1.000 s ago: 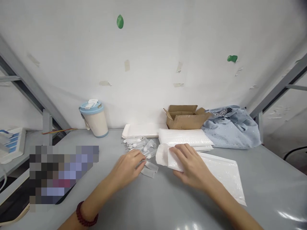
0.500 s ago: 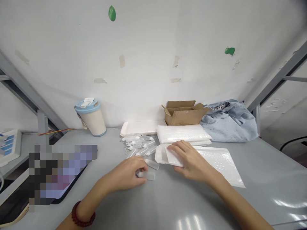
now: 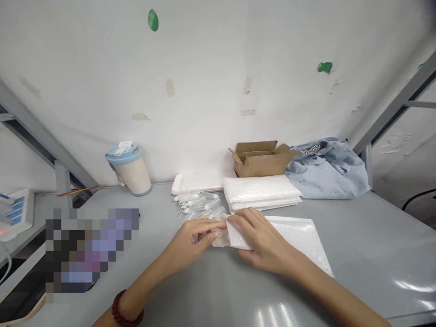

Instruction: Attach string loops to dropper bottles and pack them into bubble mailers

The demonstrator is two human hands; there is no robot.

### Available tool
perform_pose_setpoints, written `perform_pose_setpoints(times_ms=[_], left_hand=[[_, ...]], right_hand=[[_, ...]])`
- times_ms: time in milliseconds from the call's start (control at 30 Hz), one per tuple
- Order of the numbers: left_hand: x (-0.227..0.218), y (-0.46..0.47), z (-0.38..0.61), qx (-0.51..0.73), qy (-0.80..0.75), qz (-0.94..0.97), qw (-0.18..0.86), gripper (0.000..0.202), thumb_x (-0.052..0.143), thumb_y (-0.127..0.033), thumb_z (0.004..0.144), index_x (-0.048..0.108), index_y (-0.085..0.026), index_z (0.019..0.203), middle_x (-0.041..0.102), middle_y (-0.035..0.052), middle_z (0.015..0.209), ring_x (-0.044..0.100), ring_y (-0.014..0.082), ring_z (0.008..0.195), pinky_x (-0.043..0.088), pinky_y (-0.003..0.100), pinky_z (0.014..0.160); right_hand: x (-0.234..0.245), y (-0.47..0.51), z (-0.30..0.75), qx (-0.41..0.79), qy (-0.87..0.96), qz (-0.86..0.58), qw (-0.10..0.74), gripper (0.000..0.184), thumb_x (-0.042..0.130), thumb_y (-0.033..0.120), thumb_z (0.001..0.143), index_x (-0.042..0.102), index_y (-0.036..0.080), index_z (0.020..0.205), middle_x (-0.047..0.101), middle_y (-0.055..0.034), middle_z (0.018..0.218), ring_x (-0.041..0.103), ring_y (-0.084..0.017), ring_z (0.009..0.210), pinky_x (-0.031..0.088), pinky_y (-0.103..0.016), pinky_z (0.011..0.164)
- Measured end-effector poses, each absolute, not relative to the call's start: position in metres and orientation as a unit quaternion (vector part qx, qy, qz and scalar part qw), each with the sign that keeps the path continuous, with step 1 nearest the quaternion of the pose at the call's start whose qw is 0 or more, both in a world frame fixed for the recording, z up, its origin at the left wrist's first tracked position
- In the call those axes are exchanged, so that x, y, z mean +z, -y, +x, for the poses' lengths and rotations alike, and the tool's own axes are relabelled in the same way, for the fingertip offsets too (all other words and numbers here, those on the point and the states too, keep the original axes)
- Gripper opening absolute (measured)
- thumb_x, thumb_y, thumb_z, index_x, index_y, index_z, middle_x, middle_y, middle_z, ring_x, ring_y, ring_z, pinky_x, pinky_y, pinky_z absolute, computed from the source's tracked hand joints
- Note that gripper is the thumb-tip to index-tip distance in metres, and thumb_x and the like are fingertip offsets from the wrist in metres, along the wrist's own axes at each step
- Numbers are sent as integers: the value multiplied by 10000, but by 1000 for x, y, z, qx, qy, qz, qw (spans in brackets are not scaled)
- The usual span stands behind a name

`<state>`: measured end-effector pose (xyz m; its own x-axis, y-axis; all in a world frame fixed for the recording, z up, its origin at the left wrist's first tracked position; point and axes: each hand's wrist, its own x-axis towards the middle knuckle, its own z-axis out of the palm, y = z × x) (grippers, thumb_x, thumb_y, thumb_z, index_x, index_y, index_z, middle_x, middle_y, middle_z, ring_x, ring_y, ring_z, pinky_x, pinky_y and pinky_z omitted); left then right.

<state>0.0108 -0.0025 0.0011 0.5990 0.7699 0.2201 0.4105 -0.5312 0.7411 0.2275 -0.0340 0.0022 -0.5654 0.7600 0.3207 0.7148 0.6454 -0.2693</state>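
My right hand [image 3: 257,236] grips a white bubble mailer [image 3: 299,231], thumb below and fingers on top near its mouth. The mailer lies slanted on the table, its flap end turned left. At that mouth my left hand [image 3: 195,238] has thumb and fingers curled close together, the fingertips touching the flap. What sits between them is mostly hidden; no bottle shows plainly there. Just behind the left hand lies a loose pile of small clear plastic bottles [image 3: 192,203] with white nozzle tips, partly covered by the hand and flap.
Behind the hands lie a stack of bubble mailers [image 3: 260,188], flat white envelopes [image 3: 200,181], an open cardboard box [image 3: 269,164] and a blue cloth bag [image 3: 327,175]. A lidded cup [image 3: 132,175] stands at back left, near a blurred-out phone [image 3: 25,277] and a power strip [image 3: 20,213].
My left hand has moved right from the table to the mailer's mouth; the bottle it held no longer shows clearly. My right hand has drawn the mailer slightly left and nearer.
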Motion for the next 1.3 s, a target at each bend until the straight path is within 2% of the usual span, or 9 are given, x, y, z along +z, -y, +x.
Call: perform_pose_setpoints(times_ms=[133, 233, 333, 400, 600, 700, 900, 1100, 1300], left_hand=[[3, -1, 8, 324, -405, 794, 316, 226, 506, -261, 883, 716, -231, 963, 713, 23, 834, 589, 158, 718, 477, 251, 619], [-4, -7, 5, 335, -439, 796, 247, 197, 521, -243, 865, 685, -206, 967, 699, 46, 945, 604, 182, 807, 488, 270, 638], [-13, -9, 4, 261, -378, 867, 192, 241, 546, -179, 835, 637, -207, 1056, 666, 57, 1059, 564, 220, 995, 479, 343, 818], [-17, -7, 5, 199, -357, 893, 189, 257, 546, -153, 830, 628, -211, 1067, 656, 55, 1063, 552, 223, 1016, 458, 363, 862], [1, -4, 2, 124, -397, 860, 297, 151, 615, -278, 803, 699, -216, 913, 633, 5, 774, 551, 164, 723, 434, 260, 648], [14, -7, -3, 159, -398, 827, 365, 242, 557, -373, 850, 696, -256, 1009, 645, -2, 814, 525, 141, 701, 398, 227, 604], [10, -7, -2, 178, -404, 838, 322, 291, 543, -333, 866, 667, -265, 1120, 595, 28, 837, 523, 154, 744, 406, 229, 606], [-5, -5, 6, 238, -378, 848, 285, 232, 622, -250, 827, 691, -242, 1048, 678, 23, 888, 559, 185, 861, 447, 297, 792], [-12, 7, 18, 327, -450, 802, 218, 134, 697, -196, 749, 664, -187, 879, 684, 20, 833, 577, 153, 665, 494, 267, 636]], right_hand=[[5, 33, 230, 49, 871, -432, 228, 558, 556, 100, 656, 448, 181, 1197, 514, -99, 1087, 459, -248, 971, 434, -402, 818], [8, 29, 235, 36, 863, -447, 231, 547, 565, 81, 654, 460, 170, 1183, 522, -108, 1092, 461, -256, 976, 439, -401, 805], [11, 26, 241, 12, 854, -462, 238, 516, 563, 77, 673, 470, 175, 1171, 534, -109, 1078, 468, -263, 972, 442, -409, 794], [12, 24, 245, 1, 851, -468, 238, 498, 559, 85, 695, 469, 180, 1176, 537, -111, 1068, 471, -265, 964, 445, -412, 786], [12, 21, 247, 25, 862, -466, 197, 494, 575, 79, 681, 492, 177, 1157, 527, -102, 1056, 463, -256, 971, 436, -398, 808], [10, 23, 243, 45, 871, -456, 178, 497, 567, 73, 674, 496, 177, 1154, 518, -96, 1070, 449, -252, 987, 422, -400, 830], [7, 29, 232, 75, 877, -436, 188, 539, 556, 74, 661, 473, 171, 1185, 496, -98, 1077, 425, -247, 997, 403, -399, 853], [-3, 28, 227, 80, 880, -424, 199, 565, 537, 77, 653, 454, 167, 1204, 491, -107, 1075, 425, -254, 981, 404, -418, 837], [-6, 31, 224, 92, 867, -424, 245, 585, 535, 72, 659, 427, 167, 1225, 481, -113, 1117, 423, -256, 1012, 402, -417, 845]])
